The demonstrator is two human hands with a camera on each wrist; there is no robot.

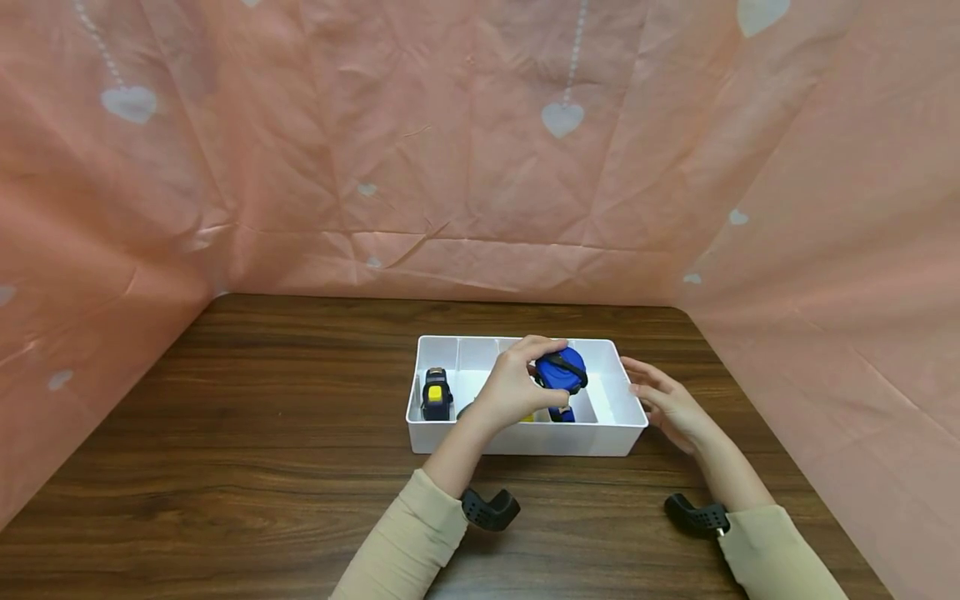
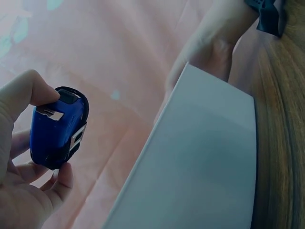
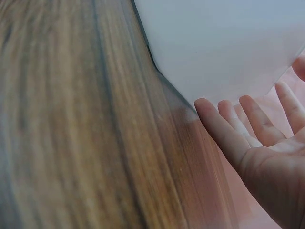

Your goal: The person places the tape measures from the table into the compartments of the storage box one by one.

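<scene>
Dark wood-grain table [image 1: 262,433], crinkled pink heart-print sheeting [image 1: 465,150] behind. White plastic divided tray [image 1: 525,440] sits mid-table; black-and-yellow tape measure [image 1: 436,394] in its left compartment. Your left hand [image 1: 517,385] pinches the glossy blue tape measure [image 1: 561,372] above the tray. Your right hand [image 1: 667,402], fingers straight and apart, rests at the tray's right wall.

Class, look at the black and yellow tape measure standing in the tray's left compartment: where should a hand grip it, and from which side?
Grip the black and yellow tape measure by its flat sides, coming from above: it stands upright, and the tray walls block any sideways approach.
</scene>
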